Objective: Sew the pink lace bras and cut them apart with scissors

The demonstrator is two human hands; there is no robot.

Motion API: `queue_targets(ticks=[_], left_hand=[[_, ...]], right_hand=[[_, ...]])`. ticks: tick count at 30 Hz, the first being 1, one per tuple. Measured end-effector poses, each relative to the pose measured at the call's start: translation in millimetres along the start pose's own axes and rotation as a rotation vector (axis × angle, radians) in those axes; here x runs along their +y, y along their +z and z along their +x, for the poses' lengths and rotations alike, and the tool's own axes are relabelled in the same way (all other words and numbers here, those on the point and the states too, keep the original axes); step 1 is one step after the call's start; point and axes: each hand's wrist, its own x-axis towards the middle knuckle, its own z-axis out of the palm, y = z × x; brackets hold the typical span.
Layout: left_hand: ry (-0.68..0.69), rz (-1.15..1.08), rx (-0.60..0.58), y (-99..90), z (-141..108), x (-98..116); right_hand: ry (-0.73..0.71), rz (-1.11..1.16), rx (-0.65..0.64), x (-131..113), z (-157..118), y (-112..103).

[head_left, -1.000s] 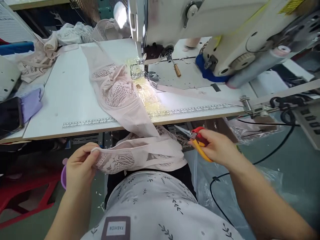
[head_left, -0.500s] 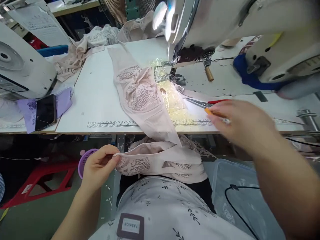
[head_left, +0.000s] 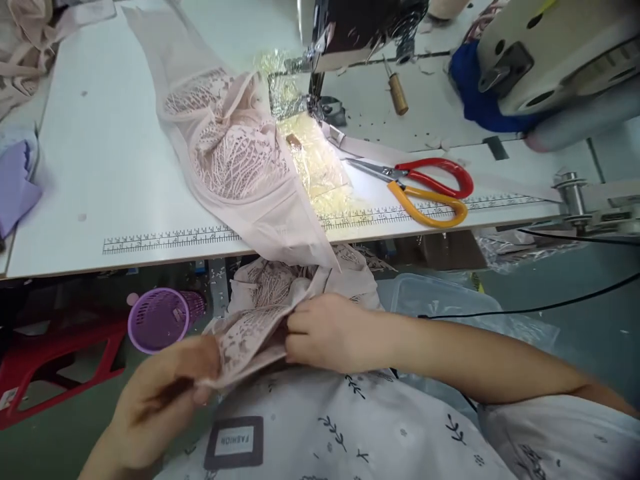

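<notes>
A pale pink lace bra (head_left: 250, 343) lies across my lap, stretched between my hands. My left hand (head_left: 165, 393) pinches its edge at the left end, a little blurred. Closed over the upper edge of the same bra, my right hand (head_left: 333, 333) has its fingertips tucked inside the fabric. Another pale pink bra (head_left: 237, 163) rests on the white sewing table (head_left: 120, 180), its lower end hanging over the front edge. Scissors (head_left: 425, 190) with one red and one orange handle lie on the table to the right of it.
The sewing machine (head_left: 350, 33) stands at the back, beside yellowish clear film (head_left: 320, 160) and a wooden-handled tool (head_left: 397, 93). A ruler strip (head_left: 170, 239) runs along the table's front. Below are a purple basket (head_left: 157, 320), a red stool (head_left: 60, 353) and a clear plastic bin (head_left: 445, 293).
My right hand has let go of the scissors, left them on the table and come down onto the lap bra. My left hand has moved lower, and the view has shifted.
</notes>
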Motion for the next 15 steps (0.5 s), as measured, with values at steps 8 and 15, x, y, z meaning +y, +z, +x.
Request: queue_targets(ticks=[8,15], left_hand=[[-0.087,-0.591,0.156,50.9,-31,-23],[-0.189,-0.791,0.220,57.7,-16,-29]], right_hand=[[-0.043,0.150,0.263,-18,-45,2],[0.137,0.368,0.331,-28,-59,21]])
